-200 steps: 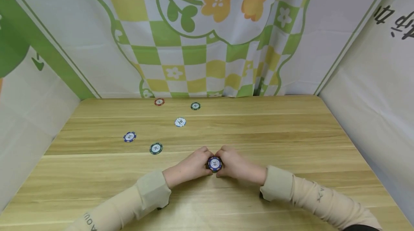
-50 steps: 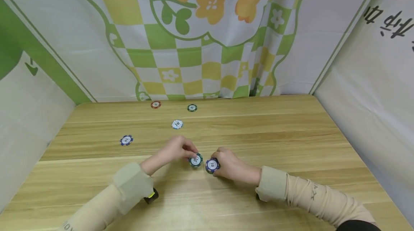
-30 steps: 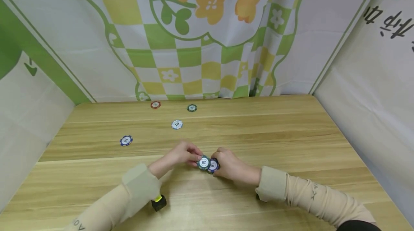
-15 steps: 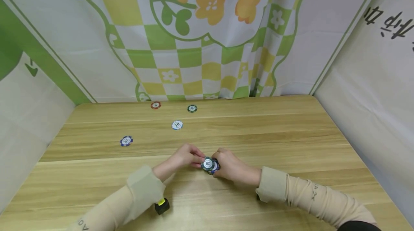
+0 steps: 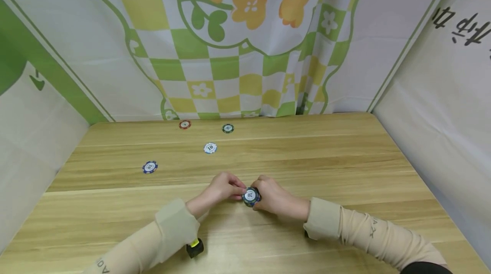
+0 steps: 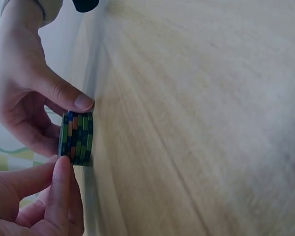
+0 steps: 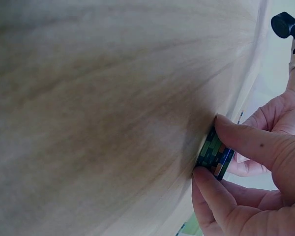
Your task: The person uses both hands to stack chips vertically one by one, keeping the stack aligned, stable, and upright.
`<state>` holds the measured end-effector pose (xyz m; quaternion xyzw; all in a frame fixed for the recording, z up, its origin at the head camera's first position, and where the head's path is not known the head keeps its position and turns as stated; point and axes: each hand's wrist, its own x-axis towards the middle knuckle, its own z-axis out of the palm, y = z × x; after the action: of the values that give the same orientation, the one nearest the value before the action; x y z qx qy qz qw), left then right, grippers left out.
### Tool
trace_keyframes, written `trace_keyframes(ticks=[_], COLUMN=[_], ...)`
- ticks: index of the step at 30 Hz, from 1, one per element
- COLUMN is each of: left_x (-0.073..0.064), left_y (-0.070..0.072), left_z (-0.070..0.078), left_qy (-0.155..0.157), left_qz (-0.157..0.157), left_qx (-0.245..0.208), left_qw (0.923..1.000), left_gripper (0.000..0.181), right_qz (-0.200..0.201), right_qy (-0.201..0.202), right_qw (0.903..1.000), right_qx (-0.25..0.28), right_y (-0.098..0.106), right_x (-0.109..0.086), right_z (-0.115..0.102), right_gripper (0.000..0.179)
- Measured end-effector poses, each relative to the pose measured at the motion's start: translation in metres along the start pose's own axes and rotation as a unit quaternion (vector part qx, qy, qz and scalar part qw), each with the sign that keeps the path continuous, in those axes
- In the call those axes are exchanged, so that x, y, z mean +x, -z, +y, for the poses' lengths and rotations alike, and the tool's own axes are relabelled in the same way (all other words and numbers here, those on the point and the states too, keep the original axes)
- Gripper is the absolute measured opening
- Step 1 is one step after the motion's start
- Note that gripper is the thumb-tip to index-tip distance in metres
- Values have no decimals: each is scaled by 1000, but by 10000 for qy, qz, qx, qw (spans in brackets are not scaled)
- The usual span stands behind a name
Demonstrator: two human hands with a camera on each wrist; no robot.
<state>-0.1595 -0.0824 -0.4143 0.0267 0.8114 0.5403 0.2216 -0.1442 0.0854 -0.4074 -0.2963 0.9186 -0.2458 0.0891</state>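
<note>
A short stack of poker chips [image 6: 80, 140] stands on the wooden table in front of the person, its edges showing green, blue and orange bands. On top lies a green chip marked 20 [image 5: 251, 196], roughly in line with those below. The left hand [image 5: 222, 186] pinches this top chip at its left edge between thumb and fingers. From the right, the right hand [image 5: 278, 195] grips the stack's side, its thumb [image 7: 236, 135] and fingers on opposite edges. In the left wrist view both hands meet at the stack.
Single chips lie flat towards the table's [image 5: 326, 150] far left: a blue one [image 5: 149, 167], a white one [image 5: 210, 148], a green one [image 5: 228, 128] and a red one [image 5: 185, 124]. A patterned curtain [image 5: 230, 65] hangs behind the back edge.
The left hand has brought the nearer green chip from the table's left and slid it rightwards over the blue-topped stack, covering the blue chip. The right hand has stayed at the stack.
</note>
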Motion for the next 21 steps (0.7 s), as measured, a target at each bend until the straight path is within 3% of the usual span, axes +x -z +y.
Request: trace_keyframes(ticks=[13, 21], left_x=[-2, -2], left_y=[-5, -4], left_z=[4, 4], left_qy=[57, -107], left_qz=[249, 262], left_qx=[280, 440], left_qw=[9993, 9986], left_gripper=[7, 6], right_qz=[-120, -92], right_qy=[-103, -65], right_qw=[9999, 9999], right_qx=[-24, -60], right_y=[1, 0], right_x=[0, 0], right_z=[-1, -1], right_gripper=[37, 38])
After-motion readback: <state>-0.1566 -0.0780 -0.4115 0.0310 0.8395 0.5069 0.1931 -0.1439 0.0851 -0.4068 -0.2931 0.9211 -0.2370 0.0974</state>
